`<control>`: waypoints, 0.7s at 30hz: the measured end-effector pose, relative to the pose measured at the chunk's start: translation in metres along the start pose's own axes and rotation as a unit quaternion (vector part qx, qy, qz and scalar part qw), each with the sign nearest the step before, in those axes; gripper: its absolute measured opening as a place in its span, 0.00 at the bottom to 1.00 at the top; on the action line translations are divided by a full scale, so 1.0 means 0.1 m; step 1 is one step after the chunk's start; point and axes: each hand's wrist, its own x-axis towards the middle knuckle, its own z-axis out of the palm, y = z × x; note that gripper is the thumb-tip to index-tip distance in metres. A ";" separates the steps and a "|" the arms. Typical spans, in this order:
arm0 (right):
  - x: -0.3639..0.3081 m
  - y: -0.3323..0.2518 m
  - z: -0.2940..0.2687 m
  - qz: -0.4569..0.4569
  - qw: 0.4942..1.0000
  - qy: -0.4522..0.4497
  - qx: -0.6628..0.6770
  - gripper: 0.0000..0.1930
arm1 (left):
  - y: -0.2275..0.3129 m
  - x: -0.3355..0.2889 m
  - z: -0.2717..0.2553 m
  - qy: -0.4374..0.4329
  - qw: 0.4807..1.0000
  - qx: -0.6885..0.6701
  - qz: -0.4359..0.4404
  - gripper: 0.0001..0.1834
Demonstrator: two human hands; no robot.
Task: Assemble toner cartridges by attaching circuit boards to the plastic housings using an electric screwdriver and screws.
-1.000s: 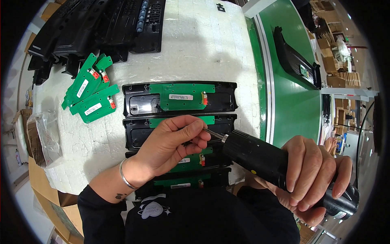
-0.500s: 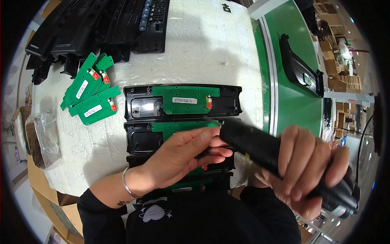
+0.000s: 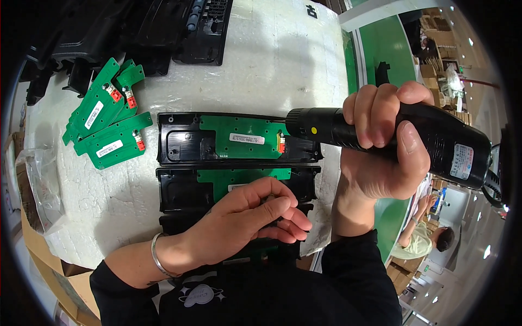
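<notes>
Head view: the black power screwdriver [image 3: 440,133] has swung up and away from the left hand's fingertips, and its thin bit now points at the upper right edge of the green board [image 3: 255,129] in the top black tray [image 3: 185,142]. That seems to shift the work from the fingers to the board, though whether the bit touches it cannot be told. The right hand [image 3: 389,141] has its grip clenched around the screwdriver's body. The left hand [image 3: 250,217] curls loosely over the lower trays, with small dark pieces in its grip, too unclear to name.

The top tray lies on the white surface [image 3: 283,81], its board carrying a pale label and a red connector [image 3: 281,144]. Just below it, the second tray [image 3: 179,190] also holds a green board, partly behind the left hand; more trays sit farther down, mostly covered. Loose green boards [image 3: 103,111] overlap on the left, near black housings [image 3: 109,38]. Beside the surface, a cardboard box [image 3: 41,244] stands near a clear plastic bag [image 3: 46,190]; their contents cannot be made out.
</notes>
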 end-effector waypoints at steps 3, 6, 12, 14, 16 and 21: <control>0.00 0.02 0.02 0.004 1.000 0.001 0.002 0.17 | 0.02 0.01 0.00 0.003 1.000 0.014 -0.007 0.10; 0.01 0.04 0.02 0.008 1.000 -0.001 -0.001 0.16 | 0.02 0.01 0.00 -0.013 0.999 0.038 -0.010 0.09; 0.02 0.06 0.05 0.018 1.000 -0.007 -0.002 0.16 | 0.01 0.00 -0.04 0.011 0.994 0.105 0.013 0.10; 0.03 0.06 0.06 0.017 1.000 -0.006 -0.013 0.16 | 0.00 0.00 -0.04 0.033 0.994 0.100 0.029 0.10; 0.03 0.07 0.08 0.012 1.000 -0.011 -0.022 0.16 | -0.01 0.00 -0.04 0.035 0.994 0.096 0.030 0.10; -0.02 0.04 0.17 0.011 0.999 -0.021 -0.043 0.15 | 0.00 0.01 -0.03 0.046 0.995 0.089 0.027 0.09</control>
